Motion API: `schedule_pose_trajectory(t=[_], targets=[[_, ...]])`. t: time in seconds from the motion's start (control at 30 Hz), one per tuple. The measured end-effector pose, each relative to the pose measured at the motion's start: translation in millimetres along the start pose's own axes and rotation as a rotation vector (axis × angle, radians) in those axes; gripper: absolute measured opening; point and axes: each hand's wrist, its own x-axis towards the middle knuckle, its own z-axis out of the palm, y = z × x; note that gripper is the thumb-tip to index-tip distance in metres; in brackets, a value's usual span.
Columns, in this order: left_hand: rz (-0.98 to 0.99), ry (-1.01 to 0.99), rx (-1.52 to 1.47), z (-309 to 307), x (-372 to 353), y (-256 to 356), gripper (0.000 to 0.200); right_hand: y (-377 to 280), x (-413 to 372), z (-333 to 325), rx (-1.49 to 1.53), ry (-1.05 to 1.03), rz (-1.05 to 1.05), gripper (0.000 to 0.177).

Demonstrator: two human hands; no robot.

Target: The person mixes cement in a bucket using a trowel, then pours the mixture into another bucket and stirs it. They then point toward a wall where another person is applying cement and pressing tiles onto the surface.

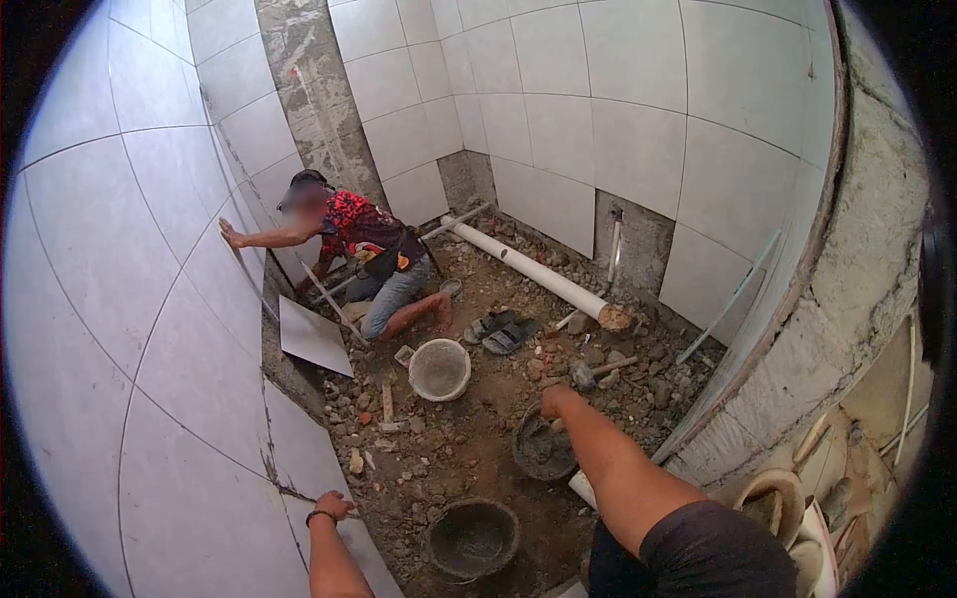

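Observation:
My left hand (334, 505), with a dark band at the wrist, has its fingers curled at the top corner of a pale wall tile (361, 558) low on the left. My right arm reaches forward, and my right hand (560, 404) is closed at the far rim of a black bucket (517, 460) containing wet grey mortar (546, 450). What that hand holds is mostly hidden; I cannot tell what it is. Nearer to me stands a second dark bucket (433, 543) with grey, wet-looking contents.
A co-worker (374, 234) kneels by the left wall, one hand against the tiles, beside a loose tile (311, 337). On the rubble floor are a white bucket (465, 387), sandals (508, 331), a hammer (598, 372) and a long white pipe (528, 267). More containers (788, 488) stand at right.

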Motion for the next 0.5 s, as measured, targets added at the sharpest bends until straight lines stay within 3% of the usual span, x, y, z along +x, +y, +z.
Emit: schedule_pose_trajectory(t=[0.07,0.2,0.37,0.47,0.5], targets=[[0.000,0.025,-0.001,3.0,4.1,-3.1,0.062,-1.6,-9.7,-2.5,0.064,0.047,0.011,0.020],[0.054,-0.010,0.060,2.0,6.3,-4.6,0.064,-8.2,-25.4,-21.0,0.076,-0.127,0.035,0.021],[-0.045,0.007,-0.097,-3.2,-16.5,9.0,0.062,-8.7,-29.3,-25.0,0.067,-0.172,0.039,0.023],[-0.032,-0.001,-0.078,-9.5,-19.3,18.7,0.062,-7.0,-9.0,-11.0,0.091,-0.140,0.147,0.041],[-0.035,-0.009,-0.058,-6.4,-16.6,13.8,0.062,-5.1,-4.5,-7.1,0.072,-0.131,0.118,0.032]])
